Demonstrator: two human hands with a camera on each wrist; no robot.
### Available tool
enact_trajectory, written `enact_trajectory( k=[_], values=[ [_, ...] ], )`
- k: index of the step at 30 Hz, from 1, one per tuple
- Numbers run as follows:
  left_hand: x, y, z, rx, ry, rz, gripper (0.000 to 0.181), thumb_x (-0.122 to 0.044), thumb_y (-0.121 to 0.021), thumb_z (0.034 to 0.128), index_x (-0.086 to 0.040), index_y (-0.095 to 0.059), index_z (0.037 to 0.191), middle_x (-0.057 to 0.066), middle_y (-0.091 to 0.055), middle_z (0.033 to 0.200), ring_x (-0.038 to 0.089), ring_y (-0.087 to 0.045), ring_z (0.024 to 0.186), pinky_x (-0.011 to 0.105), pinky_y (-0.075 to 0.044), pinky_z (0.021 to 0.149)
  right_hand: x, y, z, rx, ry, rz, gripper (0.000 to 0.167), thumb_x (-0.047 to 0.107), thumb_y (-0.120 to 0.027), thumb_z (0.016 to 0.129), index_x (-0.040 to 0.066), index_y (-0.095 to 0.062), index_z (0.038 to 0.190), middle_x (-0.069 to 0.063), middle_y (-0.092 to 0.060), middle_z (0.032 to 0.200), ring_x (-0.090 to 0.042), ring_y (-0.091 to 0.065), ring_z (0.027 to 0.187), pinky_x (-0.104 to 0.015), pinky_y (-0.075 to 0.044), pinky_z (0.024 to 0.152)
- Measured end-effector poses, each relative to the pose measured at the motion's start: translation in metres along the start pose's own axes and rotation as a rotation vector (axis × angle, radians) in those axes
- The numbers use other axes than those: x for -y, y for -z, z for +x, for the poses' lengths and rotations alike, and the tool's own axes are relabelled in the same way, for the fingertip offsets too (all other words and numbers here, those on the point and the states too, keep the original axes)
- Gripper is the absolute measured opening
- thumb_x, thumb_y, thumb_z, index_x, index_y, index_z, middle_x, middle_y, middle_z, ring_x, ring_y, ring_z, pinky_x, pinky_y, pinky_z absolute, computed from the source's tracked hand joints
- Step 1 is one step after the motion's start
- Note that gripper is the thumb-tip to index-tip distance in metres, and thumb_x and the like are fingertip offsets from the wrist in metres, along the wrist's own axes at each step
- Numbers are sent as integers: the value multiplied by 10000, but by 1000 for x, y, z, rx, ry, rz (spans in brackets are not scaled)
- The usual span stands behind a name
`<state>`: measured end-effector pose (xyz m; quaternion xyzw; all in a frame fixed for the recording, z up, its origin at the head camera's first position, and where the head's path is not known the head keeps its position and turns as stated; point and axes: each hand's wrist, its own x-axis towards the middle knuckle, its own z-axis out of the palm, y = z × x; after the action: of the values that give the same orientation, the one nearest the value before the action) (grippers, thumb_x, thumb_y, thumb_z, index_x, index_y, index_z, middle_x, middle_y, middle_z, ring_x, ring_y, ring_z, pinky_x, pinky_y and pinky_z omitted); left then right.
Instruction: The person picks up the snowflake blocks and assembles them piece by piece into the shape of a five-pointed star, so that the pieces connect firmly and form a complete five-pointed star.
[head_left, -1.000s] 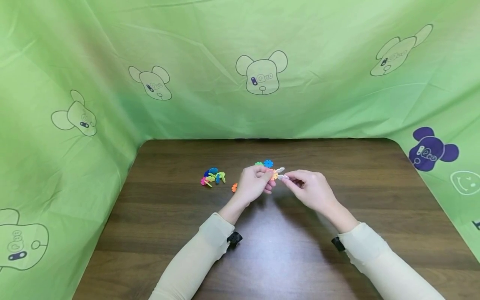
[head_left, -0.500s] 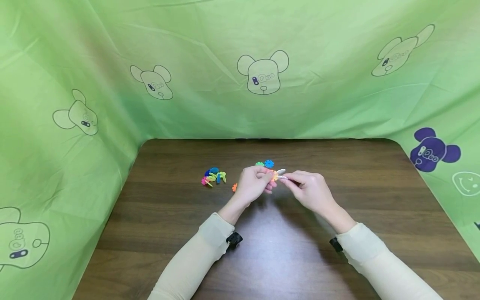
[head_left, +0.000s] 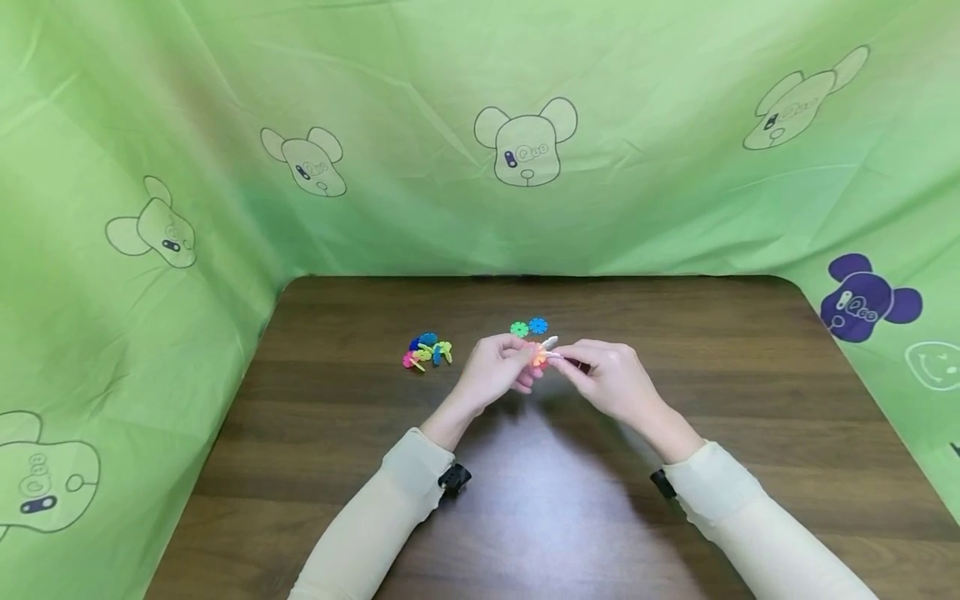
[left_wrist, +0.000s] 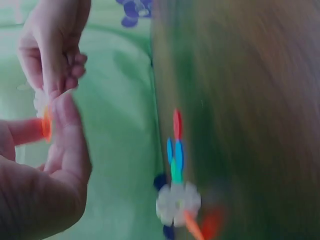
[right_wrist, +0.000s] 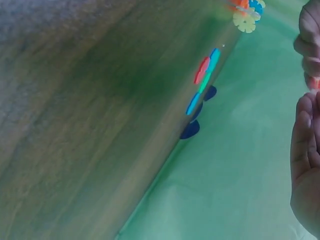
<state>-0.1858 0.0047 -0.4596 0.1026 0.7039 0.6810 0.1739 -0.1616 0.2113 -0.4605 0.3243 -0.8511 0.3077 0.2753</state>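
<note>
Above the middle of the table, the left hand (head_left: 495, 367) pinches an orange notched disc (head_left: 540, 358) between thumb and finger. The right hand (head_left: 611, 375) pinches a white disc (head_left: 552, 354) at its edge, against the orange one. A second whitish disc (head_left: 551, 342) sticks out behind them. In the left wrist view the orange disc (left_wrist: 47, 123) is between the left thumb and finger, and a white one (left_wrist: 39, 102) touches it near the right fingertips. How far the discs are slotted together is hidden by the fingers.
A green disc (head_left: 519, 330) and a blue disc (head_left: 537, 326) lie flat behind the hands. Left of them is a cluster of blue, yellow and pink discs (head_left: 423, 354). A green curtain (head_left: 405, 225) borders the brown table (head_left: 337, 467).
Both hands have shifted slightly left with the held discs. The green disc behind them is more fully seen, and the orange disc by the left wrist is now hidden.
</note>
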Motion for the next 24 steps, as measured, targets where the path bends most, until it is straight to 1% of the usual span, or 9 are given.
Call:
enact_trajectory(
  k=[2, 6, 9, 12, 14, 17, 20, 22, 24],
  values=[
    [1, 6, -2, 28, 17, 83, 336, -330, -603, 1065, -12, -704, 1110, 81, -722, 854, 430, -690, 743, 349, -619, 592, 0, -2, 1, 39, 1, 20, 209, 27, -867, 797, 138, -816, 966, 88, -730, 817, -39, -549, 614, -237, -457, 550],
    [4, 12, -5, 102, 16, 189, 435, -479, -550, 1060, -81, -715, 1120, 48, -680, 861, 279, -647, 638, 336, -595, 557, 1, -7, 2, 98, -2, 52, 220, 30, -871, 797, 145, -811, 975, 104, -729, 835, -24, -559, 635, -254, -482, 564],
    [7, 15, -6, 125, 14, 184, 420, -461, -568, 1059, -72, -724, 1080, 44, -657, 816, 180, -597, 578, 312, -587, 549, 1, -10, 2, 134, -6, 69, 200, 52, -867, 813, 138, -807, 983, 109, -723, 829, -8, -564, 639, -243, -497, 567],
    [10, 20, -9, 109, 21, 158, 439, -426, -586, 1060, -6, -713, 1066, 43, -641, 784, 149, -583, 568, 300, -588, 555, -1, -10, 4, 195, -37, 97, 189, 84, -858, 838, 117, -798, 1014, 98, -726, 840, -7, -607, 672, -243, -539, 585],
    [11, 24, -10, 91, 32, 139, 468, -414, -595, 1058, 43, -696, 1079, 47, -636, 772, 146, -581, 572, 299, -591, 559, -5, -8, 5, 252, -97, 109, 182, 103, -834, 870, 93, -791, 1047, 80, -734, 861, -27, -639, 707, -272, -571, 614],
    [12, 33, -14, 76, 50, 110, 496, -391, -601, 1055, 99, -663, 1109, 53, -626, 751, 140, -567, 574, 285, -584, 555, -20, -3, 10, 359, -248, 72, 183, 135, -750, 941, 68, -774, 1110, 36, -746, 923, -82, -669, 785, -335, -593, 693],
    [12, 42, -17, 76, 67, 75, 439, -373, -600, 1051, 62, -661, 1060, 53, -619, 726, 137, -552, 559, 266, -569, 552, -42, -3, 20, 467, -396, -8, 236, 164, -691, 984, 39, -745, 1177, -20, -746, 975, -161, -682, 861, -415, -585, 784],
    [13, 46, -19, 76, 72, 52, 414, -361, -596, 1049, 49, -654, 1043, 54, -614, 706, 136, -543, 548, 256, -559, 545, -56, -10, 29, 529, -449, -65, 266, 186, -682, 991, 34, -729, 1204, -47, -740, 996, -207, -685, 903, -451, -569, 823],
    [13, 48, -20, 73, 78, 39, 407, -357, -592, 1049, 45, -649, 1031, 52, -609, 694, 134, -539, 543, 250, -554, 544, -67, -18, 39, 580, -475, -104, 307, 224, -696, 989, 39, -713, 1233, -58, -733, 1012, -234, -684, 931, -478, -556, 841]
  ],
)
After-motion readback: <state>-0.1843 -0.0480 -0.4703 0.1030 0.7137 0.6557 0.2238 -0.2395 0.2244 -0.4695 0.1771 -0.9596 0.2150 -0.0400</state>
